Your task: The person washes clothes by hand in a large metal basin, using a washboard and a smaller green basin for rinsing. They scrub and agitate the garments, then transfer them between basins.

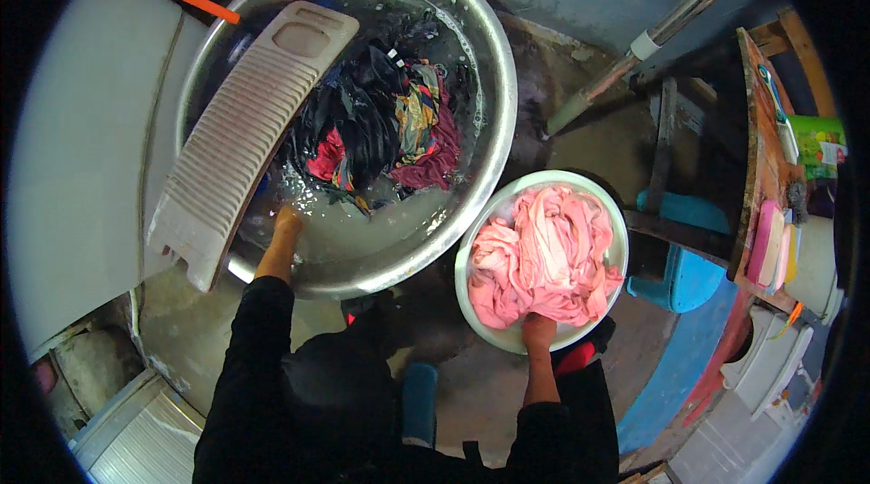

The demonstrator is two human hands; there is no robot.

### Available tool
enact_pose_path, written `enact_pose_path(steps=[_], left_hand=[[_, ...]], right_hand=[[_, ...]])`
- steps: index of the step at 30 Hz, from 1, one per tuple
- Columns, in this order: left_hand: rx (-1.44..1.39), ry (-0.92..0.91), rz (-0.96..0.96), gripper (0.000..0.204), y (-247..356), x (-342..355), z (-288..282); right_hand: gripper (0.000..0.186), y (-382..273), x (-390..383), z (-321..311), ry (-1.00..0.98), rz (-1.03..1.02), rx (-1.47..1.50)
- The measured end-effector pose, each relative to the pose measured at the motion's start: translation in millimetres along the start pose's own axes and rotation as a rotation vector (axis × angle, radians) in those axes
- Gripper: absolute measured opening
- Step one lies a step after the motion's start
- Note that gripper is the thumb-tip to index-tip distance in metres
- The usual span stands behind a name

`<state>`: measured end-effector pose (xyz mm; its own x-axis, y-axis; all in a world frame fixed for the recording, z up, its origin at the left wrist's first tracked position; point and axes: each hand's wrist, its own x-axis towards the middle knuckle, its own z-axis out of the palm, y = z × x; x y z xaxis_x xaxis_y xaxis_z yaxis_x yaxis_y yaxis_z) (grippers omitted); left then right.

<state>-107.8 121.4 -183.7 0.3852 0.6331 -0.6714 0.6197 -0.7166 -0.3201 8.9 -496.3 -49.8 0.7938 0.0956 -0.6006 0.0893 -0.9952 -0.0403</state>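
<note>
My left hand (287, 217) dips into cloudy water in the large metal basin (507, 103), beside the lower part of a ridged washboard (245, 130). Its fingers are lost under the water. Wet dark clothes (349, 117) lie in that basin beyond the hand, with red and multicoloured patterned cloth (419, 121) among them. To the right, a small pale basin (464, 289) holds a heap of wet pink cloth (548, 253). My right hand (538, 330) reaches in at its near rim and touches the pink cloth, its fingers hidden beneath the folds.
A wooden table (757, 158) on the right carries brushes, a pink soap-like bar (766, 239) and a green packet (818, 144). Under it sits a blue plastic stool or tub (689, 280). A metal pole (671, 31) slants behind; a white appliance-like panel (82, 149) stands left.
</note>
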Motion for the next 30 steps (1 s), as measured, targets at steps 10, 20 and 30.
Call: enact_pose_path(steps=[10,20,30], left_hand=[[0.456,0.108,0.349,0.059,70.6,-9.8,4.0],[0.408,0.132,0.207,0.045,27.9,-13.8,-29.1],[0.026,0.149,0.235,0.025,64.0,-145.8,-151.2]], right_hand=[[0.024,25.3,-5.9,7.5,0.176,-0.029,-0.022],[0.021,31.1,10.4,40.1,0.298,-0.235,-0.091],[0.027,8.6,-13.1,-22.8,0.18,-0.226,0.104]])
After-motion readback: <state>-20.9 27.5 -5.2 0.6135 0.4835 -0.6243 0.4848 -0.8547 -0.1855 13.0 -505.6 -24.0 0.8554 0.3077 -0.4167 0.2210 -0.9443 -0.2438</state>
